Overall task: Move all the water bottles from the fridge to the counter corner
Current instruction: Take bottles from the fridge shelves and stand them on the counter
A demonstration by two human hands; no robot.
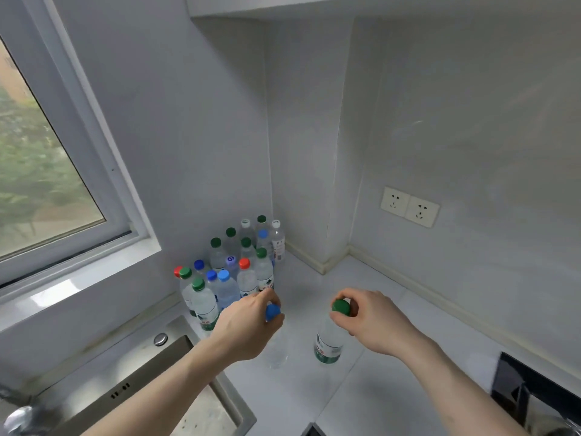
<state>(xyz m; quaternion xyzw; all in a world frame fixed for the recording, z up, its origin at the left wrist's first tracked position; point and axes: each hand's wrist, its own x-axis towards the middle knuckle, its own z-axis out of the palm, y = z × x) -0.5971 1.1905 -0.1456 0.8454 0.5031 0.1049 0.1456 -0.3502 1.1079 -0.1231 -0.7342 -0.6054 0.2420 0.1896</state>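
Risked a domino fall: both bottles held only by the caps, tall and top-heavy, close to the crowded cluster of bottles (234,265) in the counter (393,316) corner. Could have tipped neighbours if set down tilted or nudged sideways. Left hand (248,325) reached forward from lower left, fingers curled over the blue-capped bottle (273,311), just beside the cluster's front row. Right hand (374,322) stretched in from lower right, fingers pinching round the cap of the green-capped bottle (330,341), upright, apparently on the counter, set apart from the cluster.
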